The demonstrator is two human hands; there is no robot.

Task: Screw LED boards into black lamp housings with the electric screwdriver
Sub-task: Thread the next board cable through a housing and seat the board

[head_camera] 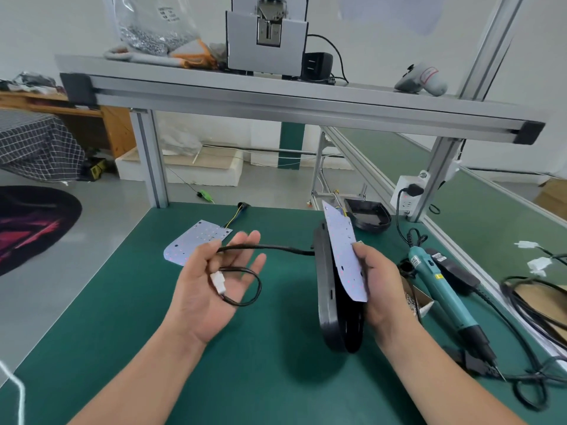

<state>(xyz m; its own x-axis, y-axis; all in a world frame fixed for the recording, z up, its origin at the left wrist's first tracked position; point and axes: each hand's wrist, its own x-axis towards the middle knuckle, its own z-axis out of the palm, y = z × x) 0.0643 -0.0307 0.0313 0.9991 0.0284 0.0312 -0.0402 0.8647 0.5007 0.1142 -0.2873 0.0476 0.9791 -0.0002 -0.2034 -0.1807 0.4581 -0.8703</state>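
1. Holding the black lamp housing on edge above the table, my right hand clamped the LED board against it.
2. My left hand lay open, palm up, cradling the limp cable and its white connector.
3. The thin board probably flexes, so it is best gripped by its edges.
4. The electric screwdriver lay on the table, untouched.

Black lamp housing: flat oval shell, held on edge over green bench in right grip. White LED board, rounded end down, leaned against housing, pinned by thumb. Black cable ran from housing to white connector lying in upturned left grip. Second LED board lay flat mid-bench. Second housing sat far right. Teal electric screwdriver lay at right, tip toward viewer.
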